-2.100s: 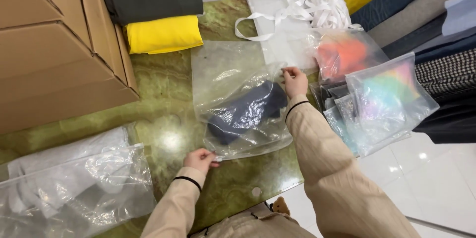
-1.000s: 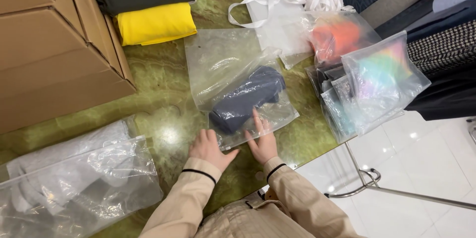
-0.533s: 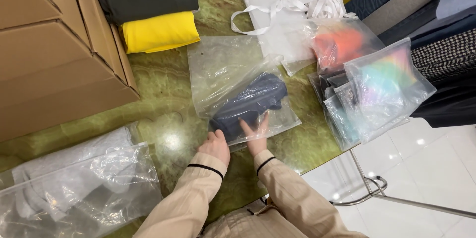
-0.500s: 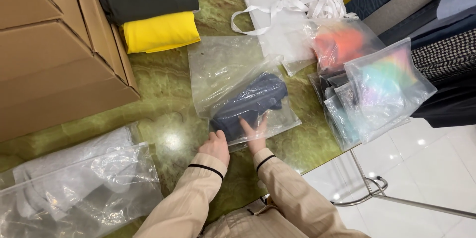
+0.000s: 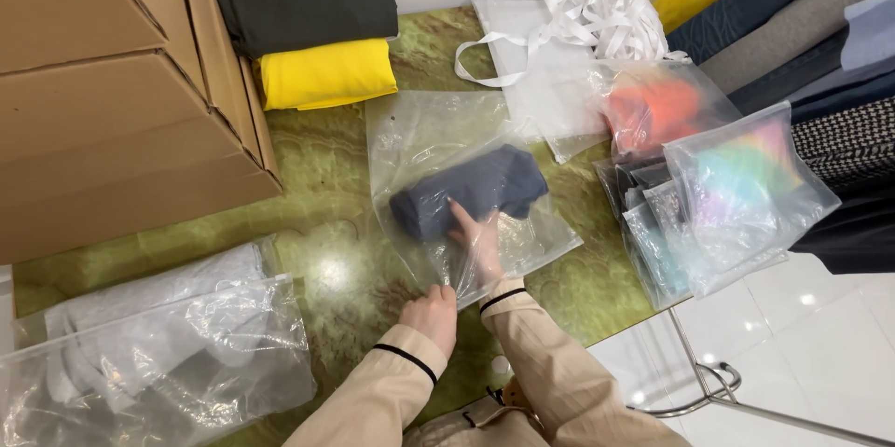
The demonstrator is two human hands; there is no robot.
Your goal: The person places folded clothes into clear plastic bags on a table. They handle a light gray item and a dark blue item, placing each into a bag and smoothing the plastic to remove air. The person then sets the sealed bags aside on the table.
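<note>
Bagging step in hand: the dark blue folded garment [image 5: 469,192] is pushed into the clear plastic bag [image 5: 438,139] on the green table [image 5: 317,177] by the right hand [image 5: 477,244], fingers flat inside, nothing clenched, while the bag's open edge is pinched by the left hand [image 5: 431,315]; seating the garment deeper and withdrawing the hand seems called for.

Clear plastic bag [image 5: 438,144], holding a rolled navy garment: tabletop centre, under my fingers [image 5: 463,223]. Crumpled clear bags [image 5: 158,354]: lower left. Brown cardboard boxes [image 5: 103,102]: upper left. Clear pouches [image 5: 746,195] with orange and pastel contents: right edge.
</note>
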